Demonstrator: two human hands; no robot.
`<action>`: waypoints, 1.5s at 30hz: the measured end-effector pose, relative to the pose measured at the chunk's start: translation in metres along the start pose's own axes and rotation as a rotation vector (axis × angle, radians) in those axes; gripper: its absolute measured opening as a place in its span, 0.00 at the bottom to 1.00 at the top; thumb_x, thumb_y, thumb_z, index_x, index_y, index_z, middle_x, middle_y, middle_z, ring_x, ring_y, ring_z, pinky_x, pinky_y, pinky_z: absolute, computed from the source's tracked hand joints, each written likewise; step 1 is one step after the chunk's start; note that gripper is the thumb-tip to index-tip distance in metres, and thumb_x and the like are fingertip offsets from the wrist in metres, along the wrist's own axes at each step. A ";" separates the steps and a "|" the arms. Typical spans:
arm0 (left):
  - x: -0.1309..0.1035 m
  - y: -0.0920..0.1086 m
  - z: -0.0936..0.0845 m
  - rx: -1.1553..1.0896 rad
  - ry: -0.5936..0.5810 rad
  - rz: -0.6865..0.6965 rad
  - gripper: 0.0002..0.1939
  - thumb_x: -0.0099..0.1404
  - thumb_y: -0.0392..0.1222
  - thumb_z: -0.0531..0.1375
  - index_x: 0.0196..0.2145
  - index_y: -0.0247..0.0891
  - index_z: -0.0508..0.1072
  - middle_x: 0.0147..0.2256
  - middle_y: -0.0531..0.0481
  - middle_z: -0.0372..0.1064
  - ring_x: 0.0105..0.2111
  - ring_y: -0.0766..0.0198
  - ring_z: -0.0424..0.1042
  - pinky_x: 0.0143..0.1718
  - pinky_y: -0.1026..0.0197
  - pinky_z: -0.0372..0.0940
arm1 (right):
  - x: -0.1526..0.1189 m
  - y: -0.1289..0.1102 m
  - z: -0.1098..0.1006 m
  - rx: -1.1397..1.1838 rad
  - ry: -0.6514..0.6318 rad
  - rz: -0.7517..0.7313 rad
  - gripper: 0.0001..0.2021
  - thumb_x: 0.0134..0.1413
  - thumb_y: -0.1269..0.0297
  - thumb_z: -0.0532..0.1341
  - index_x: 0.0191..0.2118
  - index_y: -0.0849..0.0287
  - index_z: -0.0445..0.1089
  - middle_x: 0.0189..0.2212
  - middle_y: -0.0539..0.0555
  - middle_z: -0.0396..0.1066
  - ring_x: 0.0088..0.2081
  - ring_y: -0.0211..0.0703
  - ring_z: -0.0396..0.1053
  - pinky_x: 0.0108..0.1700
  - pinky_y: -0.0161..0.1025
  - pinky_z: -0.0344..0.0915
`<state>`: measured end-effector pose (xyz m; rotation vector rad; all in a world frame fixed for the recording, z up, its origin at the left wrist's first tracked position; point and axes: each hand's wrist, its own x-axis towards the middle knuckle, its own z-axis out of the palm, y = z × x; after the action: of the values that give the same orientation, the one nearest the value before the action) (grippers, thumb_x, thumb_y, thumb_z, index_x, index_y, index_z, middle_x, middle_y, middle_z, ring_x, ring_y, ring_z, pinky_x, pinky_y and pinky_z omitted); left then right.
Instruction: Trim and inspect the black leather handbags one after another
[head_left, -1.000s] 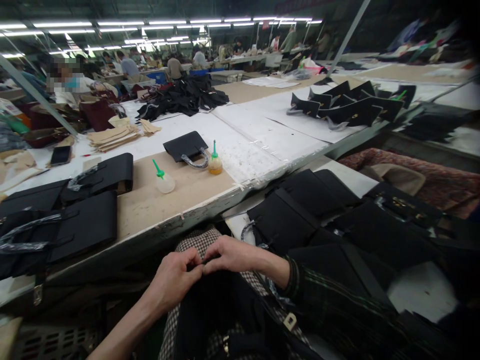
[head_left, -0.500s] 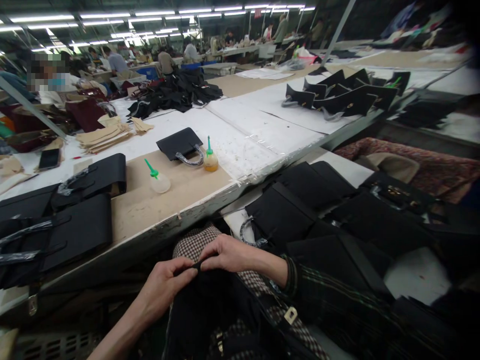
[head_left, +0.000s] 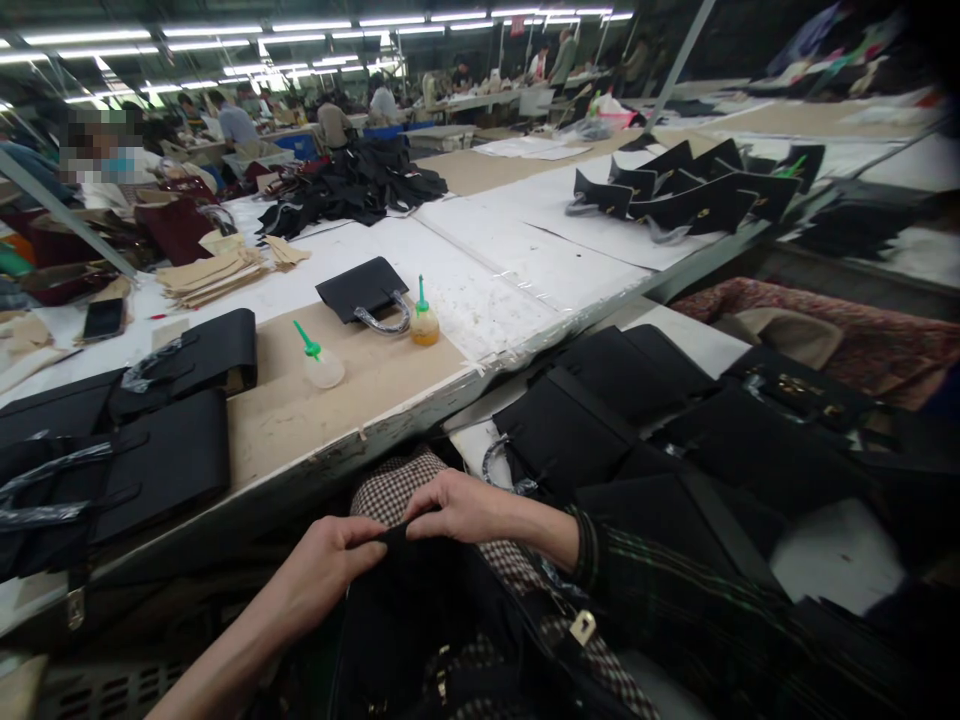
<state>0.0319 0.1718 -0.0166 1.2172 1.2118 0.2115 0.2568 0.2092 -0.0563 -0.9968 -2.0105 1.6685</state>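
A black handbag (head_left: 405, 610) lies across my lap, over checked brown-and-white cloth (head_left: 397, 488). Its upper edge is pinched between thumb and fingers of my left hand (head_left: 337, 560). Just to the right, my right hand (head_left: 457, 505) pinches the same edge, a short gap from the left. A gold clasp plate (head_left: 583, 627) hangs near the bag's right side. Much of the bag's lower part is lost in dark shadow.
Two bottles with green nozzles, one clear (head_left: 324, 366) and one amber (head_left: 424, 325), stand on the table. A small black bag piece (head_left: 364, 290) lies beside them. Black bags are stacked at left (head_left: 165, 455) and right (head_left: 562, 430). Several people work farther back.
My hands have drawn slightly apart along the bag's edge, the left one moving a little left. More of the black edge shows between them.
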 end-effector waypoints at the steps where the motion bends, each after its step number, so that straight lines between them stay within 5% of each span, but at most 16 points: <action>1: -0.002 -0.001 -0.001 0.003 -0.011 -0.013 0.15 0.61 0.47 0.60 0.40 0.34 0.79 0.31 0.50 0.76 0.32 0.58 0.73 0.34 0.61 0.65 | 0.001 -0.001 -0.002 -0.012 -0.016 0.003 0.11 0.52 0.61 0.65 0.38 0.60 0.80 0.29 0.49 0.75 0.32 0.39 0.68 0.34 0.31 0.61; 8: -0.006 -0.012 0.002 -0.059 0.023 -0.068 0.18 0.62 0.52 0.60 0.36 0.32 0.77 0.29 0.49 0.74 0.27 0.63 0.69 0.28 0.64 0.62 | -0.003 -0.006 -0.011 -0.144 -0.113 -0.027 0.09 0.57 0.66 0.60 0.34 0.62 0.78 0.21 0.45 0.64 0.26 0.33 0.60 0.30 0.30 0.56; 15: -0.014 -0.016 0.004 -0.076 -0.022 -0.097 0.18 0.58 0.53 0.63 0.35 0.32 0.76 0.26 0.51 0.72 0.24 0.65 0.66 0.27 0.65 0.60 | -0.002 -0.006 -0.012 -0.185 -0.121 -0.037 0.09 0.57 0.66 0.60 0.33 0.63 0.77 0.21 0.45 0.64 0.25 0.33 0.58 0.29 0.30 0.55; 20: -0.018 -0.016 0.005 0.160 0.065 -0.029 0.17 0.65 0.52 0.56 0.33 0.36 0.76 0.26 0.53 0.68 0.26 0.64 0.64 0.25 0.66 0.57 | 0.001 -0.011 -0.015 -0.210 -0.232 -0.073 0.11 0.60 0.65 0.59 0.39 0.64 0.78 0.24 0.46 0.69 0.27 0.34 0.61 0.32 0.30 0.58; 23: -0.020 -0.008 0.006 0.379 0.107 0.029 0.17 0.66 0.51 0.55 0.29 0.37 0.74 0.24 0.55 0.62 0.26 0.65 0.60 0.24 0.66 0.53 | 0.008 -0.020 -0.012 -0.236 -0.331 -0.175 0.15 0.61 0.61 0.60 0.49 0.61 0.75 0.37 0.50 0.75 0.36 0.38 0.68 0.41 0.31 0.61; 28: -0.032 0.003 0.013 0.634 0.139 0.155 0.19 0.71 0.51 0.47 0.33 0.40 0.71 0.27 0.53 0.67 0.26 0.64 0.64 0.29 0.64 0.55 | 0.013 -0.034 0.003 -0.403 -0.238 -0.278 0.11 0.61 0.66 0.59 0.44 0.59 0.77 0.35 0.52 0.76 0.34 0.37 0.69 0.38 0.31 0.60; 36: -0.027 0.016 0.020 0.947 0.265 -0.095 0.18 0.69 0.41 0.45 0.32 0.40 0.73 0.30 0.43 0.76 0.31 0.54 0.75 0.32 0.60 0.59 | 0.009 -0.040 0.020 -0.567 -0.036 -0.248 0.07 0.53 0.67 0.61 0.27 0.57 0.75 0.18 0.45 0.65 0.21 0.34 0.54 0.25 0.34 0.48; 40: -0.026 0.018 0.022 1.063 0.234 -0.188 0.17 0.66 0.38 0.46 0.38 0.38 0.74 0.37 0.37 0.77 0.40 0.47 0.77 0.37 0.55 0.62 | 0.005 -0.042 0.015 -0.563 -0.066 -0.251 0.08 0.55 0.68 0.60 0.32 0.56 0.77 0.22 0.48 0.71 0.25 0.37 0.61 0.28 0.34 0.52; 45: -0.033 0.007 0.018 0.941 0.181 -0.211 0.14 0.66 0.41 0.48 0.39 0.42 0.73 0.38 0.41 0.78 0.40 0.50 0.76 0.39 0.56 0.62 | -0.003 -0.028 -0.002 -0.541 -0.135 -0.205 0.11 0.60 0.63 0.57 0.34 0.57 0.77 0.25 0.50 0.74 0.27 0.40 0.65 0.30 0.35 0.55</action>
<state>0.0356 0.1411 0.0056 1.8733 1.6591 -0.4741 0.2520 0.2066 -0.0289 -0.8091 -2.6303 1.1320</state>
